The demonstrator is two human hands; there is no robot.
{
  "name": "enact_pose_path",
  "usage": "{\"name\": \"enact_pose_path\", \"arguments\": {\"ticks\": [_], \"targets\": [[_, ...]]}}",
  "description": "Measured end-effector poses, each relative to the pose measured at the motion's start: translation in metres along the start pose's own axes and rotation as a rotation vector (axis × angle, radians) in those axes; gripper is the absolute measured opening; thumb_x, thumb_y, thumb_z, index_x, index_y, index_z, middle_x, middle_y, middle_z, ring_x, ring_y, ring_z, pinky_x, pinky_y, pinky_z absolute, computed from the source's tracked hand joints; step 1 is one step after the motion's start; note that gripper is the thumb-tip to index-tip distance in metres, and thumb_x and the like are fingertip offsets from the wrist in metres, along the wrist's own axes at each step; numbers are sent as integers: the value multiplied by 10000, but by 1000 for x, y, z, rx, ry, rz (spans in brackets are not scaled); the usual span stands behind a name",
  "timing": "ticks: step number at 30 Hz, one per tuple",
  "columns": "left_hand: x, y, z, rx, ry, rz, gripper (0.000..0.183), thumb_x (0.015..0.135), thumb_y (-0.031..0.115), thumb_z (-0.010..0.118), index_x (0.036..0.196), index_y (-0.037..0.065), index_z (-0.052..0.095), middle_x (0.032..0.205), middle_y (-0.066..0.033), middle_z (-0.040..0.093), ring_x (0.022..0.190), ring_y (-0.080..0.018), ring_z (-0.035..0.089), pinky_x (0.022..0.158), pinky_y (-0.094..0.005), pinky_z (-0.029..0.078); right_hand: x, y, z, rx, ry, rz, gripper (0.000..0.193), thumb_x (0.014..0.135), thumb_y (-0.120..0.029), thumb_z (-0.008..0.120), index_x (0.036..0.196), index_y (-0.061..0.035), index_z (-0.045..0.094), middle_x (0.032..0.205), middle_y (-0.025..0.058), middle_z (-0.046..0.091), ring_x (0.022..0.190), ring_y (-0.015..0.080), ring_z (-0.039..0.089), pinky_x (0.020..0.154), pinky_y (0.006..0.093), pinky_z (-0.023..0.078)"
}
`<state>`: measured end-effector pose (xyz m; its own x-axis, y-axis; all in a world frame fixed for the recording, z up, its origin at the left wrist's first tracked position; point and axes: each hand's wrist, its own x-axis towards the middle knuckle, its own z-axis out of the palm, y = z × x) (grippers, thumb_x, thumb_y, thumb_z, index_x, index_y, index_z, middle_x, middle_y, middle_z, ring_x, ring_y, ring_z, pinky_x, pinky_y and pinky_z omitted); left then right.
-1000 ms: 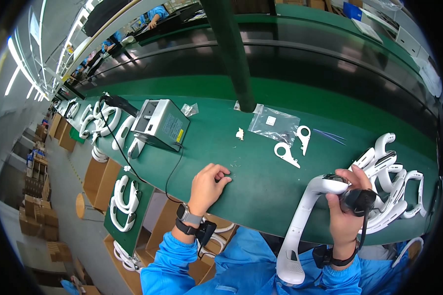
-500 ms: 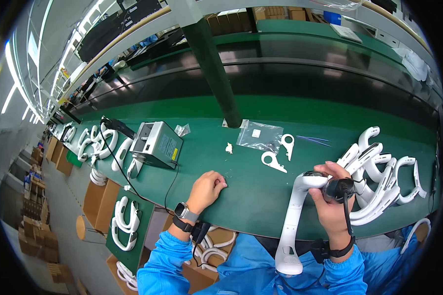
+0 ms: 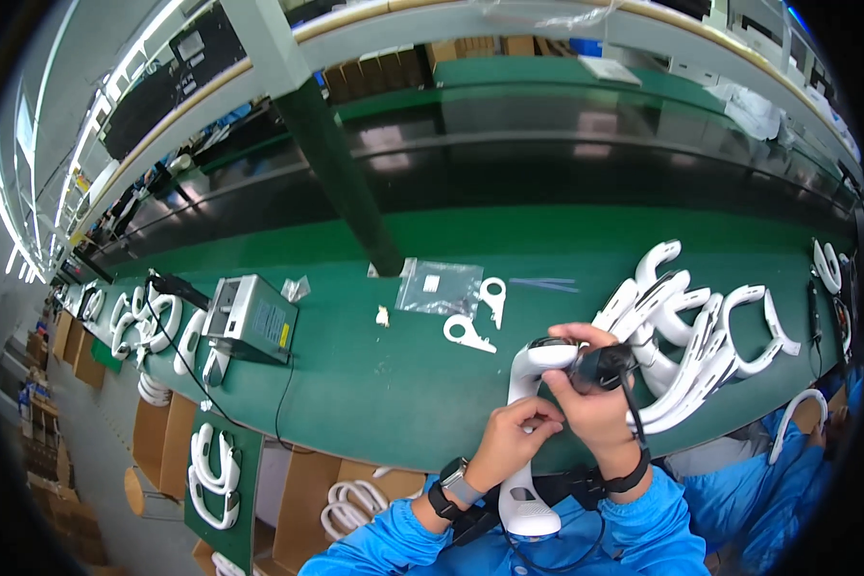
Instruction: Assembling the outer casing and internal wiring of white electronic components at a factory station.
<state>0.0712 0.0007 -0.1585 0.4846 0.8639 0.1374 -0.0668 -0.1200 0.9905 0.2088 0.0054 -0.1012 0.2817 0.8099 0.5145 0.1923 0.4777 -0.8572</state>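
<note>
My right hand [image 3: 590, 408] is closed round the upper end of a white curved plastic housing [image 3: 526, 488], which hangs down over the table's near edge. A black rounded device [image 3: 600, 368] with a cable sits at that hand; whether the fingers grip it too I cannot tell. My left hand [image 3: 511, 440] lies across the middle of the housing, thumb and fingers pinched together. Anything between those fingertips is too small or hidden. Beyond the hands lie two white ring-ended plastic pieces [image 3: 468, 334], a clear plastic bag [image 3: 440, 288] and blue tweezers [image 3: 544, 284].
Many similar white curved housings [image 3: 677, 370] are piled right of my hands. A grey box-shaped machine [image 3: 252, 319] with a cable stands at the left. A green post [image 3: 341, 182] rises behind the bag. Cardboard boxes [image 3: 307, 494] hold white parts below the edge. Another person's blue sleeve [image 3: 739, 499] shows at right.
My left hand has moved right, from the bare tabletop to the white housing, still pinched. My right hand keeps its hold on the housing. The whole view has shifted.
</note>
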Motion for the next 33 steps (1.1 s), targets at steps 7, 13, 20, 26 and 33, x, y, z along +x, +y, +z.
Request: {"name": "enact_pose_path", "arguments": {"ticks": [7,13,20,26,33], "targets": [[-6,-12,4,237,13,88,181,836,-42,681,1011,-8,711,896,-106,696,812,-152,685,713,-292,571,-41,2,-29,323,79,160,724,877,-451,677,1371,4,406,1074,84,416,827,164,564,711,297,473],[-4,-15,11,122,49,-4,324,838,-22,674,1156,41,684,929,-106,698,796,-200,684,702,-311,568,-49,30,-37,306,71,77,642,851,-348,775,1269,-1,433,1089,131,501,815,173,605,750,301,534],[0,-13,11,444,-56,123,441,815,-36,660,1240,81,646,895,-91,684,780,-208,686,735,-317,571,-42,20,-30,337,-17,20,591,836,10,700,1323,-21,368,984,136,584,745,137,592,679,248,502],[1,-13,9,319,-73,71,449,806,-16,692,1238,100,648,859,-72,665,757,-204,677,713,-323,560,-30,-22,-34,581,66,147,742,898,-702,503,1212,-32,447,871,122,552,668,201,586,645,348,522],[-3,-11,7,358,-103,96,474,798,-9,708,1249,118,645,870,-66,666,753,-197,672,713,-320,560,-31,-24,-29,533,25,113,726,926,-726,391,1110,-27,459,847,136,551,632,209,576,599,347,518]]}}
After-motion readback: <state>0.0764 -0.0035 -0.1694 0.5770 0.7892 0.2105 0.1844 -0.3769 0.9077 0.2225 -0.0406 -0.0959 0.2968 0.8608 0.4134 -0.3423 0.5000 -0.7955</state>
